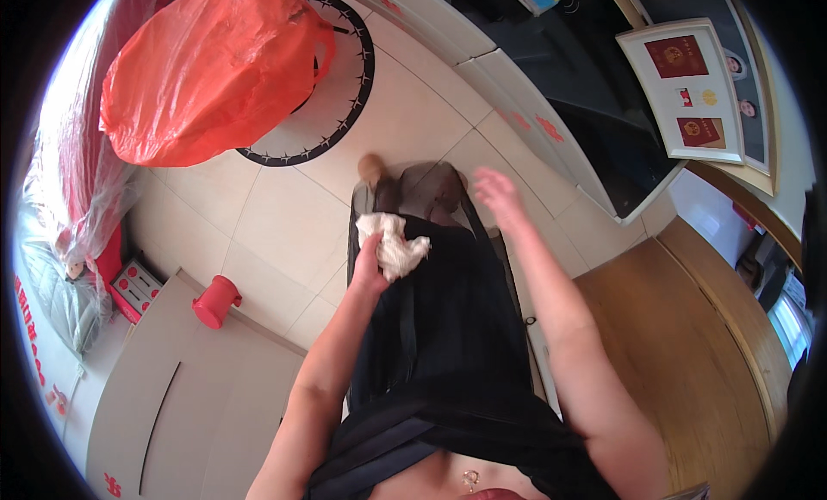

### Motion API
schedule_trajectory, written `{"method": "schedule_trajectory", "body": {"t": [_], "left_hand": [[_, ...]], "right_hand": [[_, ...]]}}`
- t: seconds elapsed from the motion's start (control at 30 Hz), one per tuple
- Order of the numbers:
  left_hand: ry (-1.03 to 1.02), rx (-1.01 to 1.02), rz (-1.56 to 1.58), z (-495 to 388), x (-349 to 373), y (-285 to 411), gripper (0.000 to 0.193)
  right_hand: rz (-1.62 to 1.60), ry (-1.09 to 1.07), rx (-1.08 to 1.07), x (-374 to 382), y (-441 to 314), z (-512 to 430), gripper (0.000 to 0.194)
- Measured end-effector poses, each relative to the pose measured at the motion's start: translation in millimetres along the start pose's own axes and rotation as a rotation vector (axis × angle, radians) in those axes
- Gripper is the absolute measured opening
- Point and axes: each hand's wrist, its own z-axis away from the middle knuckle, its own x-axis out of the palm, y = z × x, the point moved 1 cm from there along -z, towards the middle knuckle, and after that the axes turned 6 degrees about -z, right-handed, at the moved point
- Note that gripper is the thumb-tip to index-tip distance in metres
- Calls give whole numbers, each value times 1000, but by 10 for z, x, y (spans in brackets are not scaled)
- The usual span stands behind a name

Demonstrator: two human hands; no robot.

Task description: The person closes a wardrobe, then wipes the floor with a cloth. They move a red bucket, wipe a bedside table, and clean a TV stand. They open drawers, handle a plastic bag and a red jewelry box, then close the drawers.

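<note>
My left hand (369,267) grips a crumpled cream cloth (402,251) in front of the black dress (452,306). The cloth bunches out past my thumb, and its far edge hangs over the sheer hem. My right hand (501,195) is raised to the right of the dress, holding nothing, its fingers apart and slightly blurred. Tiled floor (413,112) lies beyond both hands.
A large red plastic bag (213,73) rests over a round black-rimmed object (367,80). Plastic-wrapped items (71,177) stand far left. A red container (216,303) sits by a beige cabinet (194,396). To the right are a dark-topped cabinet (575,125), picture frames (723,138) and wooden furniture (659,351).
</note>
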Motion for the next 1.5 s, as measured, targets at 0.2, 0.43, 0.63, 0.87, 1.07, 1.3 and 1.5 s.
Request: {"method": "schedule_trajectory", "body": {"t": [0.2, 0.43, 0.63, 0.87, 1.07, 1.3, 1.5], "left_hand": [[-118, -362, 51, -15, -610, -492, 43], [-213, -452, 83, -321, -759, -487, 55], [-311, -468, 94, -377, -783, -333, 59], [-239, -553, 102, -415, -897, -301, 57], [-302, -527, 95, -404, -853, -288, 61], [-398, -531, 144, -423, -733, -330, 64], [-327, -558, 18, -473, -787, -391, 71]], "right_hand": [[-1152, 255, -128, -1132, -385, -1129, 45], [-1508, 315, -201, -1127, -383, -1600, 43], [-1513, 239, -315, -1116, -366, -1608, 50], [-1563, 285, -281, -1065, -380, -1675, 50], [-1587, 236, -309, -1025, -330, -1680, 50], [-1229, 513, -194, -1070, -224, -1736, 26], [-1150, 635, -81, -1093, 27, -1990, 28]]}}
